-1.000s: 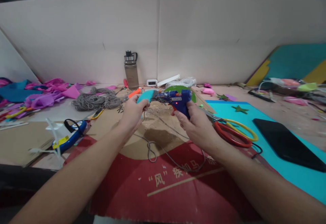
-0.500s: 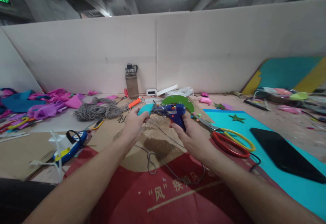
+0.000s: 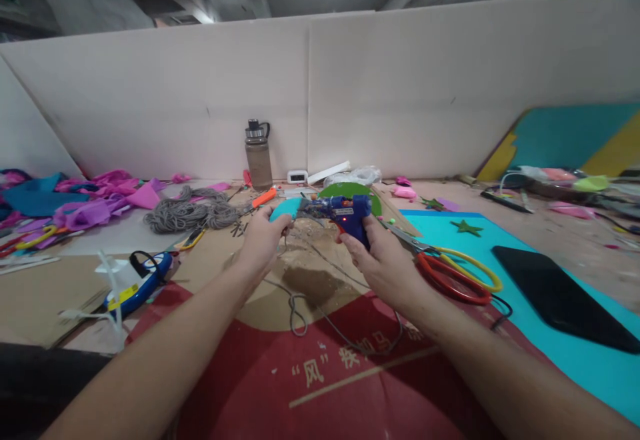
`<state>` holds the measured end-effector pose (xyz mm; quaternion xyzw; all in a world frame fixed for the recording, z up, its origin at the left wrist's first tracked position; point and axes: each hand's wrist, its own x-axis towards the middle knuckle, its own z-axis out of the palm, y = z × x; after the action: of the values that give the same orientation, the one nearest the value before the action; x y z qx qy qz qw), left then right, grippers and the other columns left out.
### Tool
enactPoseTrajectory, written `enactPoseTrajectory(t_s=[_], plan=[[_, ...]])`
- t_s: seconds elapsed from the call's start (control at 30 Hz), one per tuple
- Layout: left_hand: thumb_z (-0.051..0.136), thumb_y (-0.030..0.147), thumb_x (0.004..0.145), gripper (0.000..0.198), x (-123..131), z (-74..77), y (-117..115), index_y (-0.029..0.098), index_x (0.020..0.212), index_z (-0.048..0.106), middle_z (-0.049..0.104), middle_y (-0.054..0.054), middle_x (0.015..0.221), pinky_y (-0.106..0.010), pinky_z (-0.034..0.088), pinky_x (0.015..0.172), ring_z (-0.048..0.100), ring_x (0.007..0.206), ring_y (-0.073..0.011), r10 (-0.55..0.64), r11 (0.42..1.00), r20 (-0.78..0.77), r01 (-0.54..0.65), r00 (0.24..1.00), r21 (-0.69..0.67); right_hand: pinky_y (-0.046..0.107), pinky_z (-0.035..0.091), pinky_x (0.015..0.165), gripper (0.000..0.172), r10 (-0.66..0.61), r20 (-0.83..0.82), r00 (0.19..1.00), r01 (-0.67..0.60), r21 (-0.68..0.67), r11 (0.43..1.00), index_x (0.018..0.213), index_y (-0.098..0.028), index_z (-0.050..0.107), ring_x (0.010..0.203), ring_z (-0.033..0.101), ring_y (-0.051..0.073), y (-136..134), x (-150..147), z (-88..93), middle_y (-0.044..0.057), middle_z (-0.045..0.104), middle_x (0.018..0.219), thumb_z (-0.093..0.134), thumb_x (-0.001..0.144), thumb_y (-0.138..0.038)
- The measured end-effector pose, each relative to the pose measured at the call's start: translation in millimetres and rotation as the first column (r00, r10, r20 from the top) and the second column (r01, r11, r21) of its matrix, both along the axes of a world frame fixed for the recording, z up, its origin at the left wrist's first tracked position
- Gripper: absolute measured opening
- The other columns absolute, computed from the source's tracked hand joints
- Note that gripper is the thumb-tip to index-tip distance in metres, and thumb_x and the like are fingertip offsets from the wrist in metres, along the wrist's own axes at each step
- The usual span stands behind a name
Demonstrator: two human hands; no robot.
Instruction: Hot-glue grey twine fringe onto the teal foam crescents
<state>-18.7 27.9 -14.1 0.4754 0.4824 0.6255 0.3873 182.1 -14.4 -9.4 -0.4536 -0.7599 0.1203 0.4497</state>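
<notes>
My left hand point(image 3: 264, 235) pinches a small turquoise piece point(image 3: 286, 209) above the middle of the board. My right hand point(image 3: 383, 248) is wrapped round the handle of a blue glue gun point(image 3: 351, 213), whose red light is lit. The gun points left, its nozzle close to the turquoise piece; whether they touch is unclear. Grey cord point(image 3: 299, 320) lies loosely below on the red and brown board point(image 3: 330, 393). Behind the gun is a round green piece point(image 3: 373, 199) with small dots.
Red and yellow scissors point(image 3: 450, 277) and a black phone point(image 3: 560, 297) lie at the right. Grey rope point(image 3: 193, 212), a blue power strip point(image 3: 143, 287) and pink and purple scraps point(image 3: 107, 193) are at the left. A bottle point(image 3: 259, 160) stands at the back.
The view has tilted slightly. My right hand and the glue gun have shifted a little to the right and up. My left hand still holds the turquoise piece.
</notes>
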Motion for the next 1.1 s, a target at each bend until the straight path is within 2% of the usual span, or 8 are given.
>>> enactPoseTrajectory(t_s=[0.13, 0.43, 0.67, 0.83, 1.1], plan=[[0.063, 0.018, 0.062, 0.011, 0.7, 2.4, -2.8, 0.017, 0.07, 0.055, 0.052, 0.004, 0.057, -0.022, 0.032, 0.052, 0.044, 0.053, -0.0085, -0.009, 1.0, -0.015, 0.009, 1.0, 0.009, 0.036, 0.048, 0.069, 0.031, -0.004, 0.015, 1.0, 0.005, -0.05, 0.999, 0.117, -0.016, 0.054, 0.079, 0.06, 0.024, -2.0, -1.2, 1.8, 0.011, 0.065, 0.088, 0.045, 0.092, -0.034], [0.063, 0.019, 0.062, 0.011, 1.7, 2.8, -3.4, 0.017, 0.071, 0.056, 0.053, 0.004, 0.059, -0.022, 0.035, 0.053, 0.046, 0.053, -0.0092, -0.002, 1.0, -0.01, 0.002, 1.0, 0.014, 0.036, 0.048, 0.067, 0.028, -0.018, 0.02, 1.0, 0.019, -0.061, 0.998, 0.112, -0.018, 0.057, 0.074, 0.06, 0.024, -1.3, -1.9, 3.1, 0.009, 0.064, 0.082, 0.045, 0.092, -0.034], [0.062, 0.019, 0.062, 0.011, 1.2, 2.8, -2.6, 0.017, 0.071, 0.056, 0.053, 0.004, 0.06, -0.022, 0.035, 0.053, 0.045, 0.053, -0.009, 0.011, 1.0, -0.023, -0.011, 1.0, 0.024, 0.036, 0.049, 0.071, 0.03, -0.016, 0.03, 0.999, 0.017, -0.049, 0.999, 0.113, -0.018, 0.056, 0.081, 0.061, 0.024, -1.4, -1.6, 2.1, 0.011, 0.066, 0.091, 0.045, 0.091, -0.034], [0.063, 0.018, 0.06, 0.011, 2.4, 4.0, -3.9, 0.017, 0.07, 0.056, 0.053, 0.004, 0.058, -0.022, 0.034, 0.053, 0.044, 0.053, -0.0092, 0.022, 1.0, -0.028, -0.021, 0.999, 0.02, 0.036, 0.048, 0.071, 0.03, -0.02, 0.033, 0.999, 0.022, -0.068, 0.997, 0.112, -0.017, 0.057, 0.08, 0.061, 0.024, -2.0, -1.6, 3.1, 0.011, 0.066, 0.088, 0.045, 0.091, -0.035], [0.064, 0.019, 0.062, 0.01, 2.1, 1.6, -1.8, 0.017, 0.07, 0.058, 0.053, 0.004, 0.057, -0.022, 0.033, 0.052, 0.045, 0.053, -0.0092, 0.02, 0.999, -0.049, -0.018, 0.999, 0.042, 0.037, 0.049, 0.068, 0.028, 0.018, -0.058, 0.998, -0.023, -0.084, 0.996, 0.112, -0.018, 0.056, 0.077, 0.06, 0.023, -2.8, 0.4, 4.0, 0.01, 0.064, 0.086, 0.047, 0.091, -0.034]])
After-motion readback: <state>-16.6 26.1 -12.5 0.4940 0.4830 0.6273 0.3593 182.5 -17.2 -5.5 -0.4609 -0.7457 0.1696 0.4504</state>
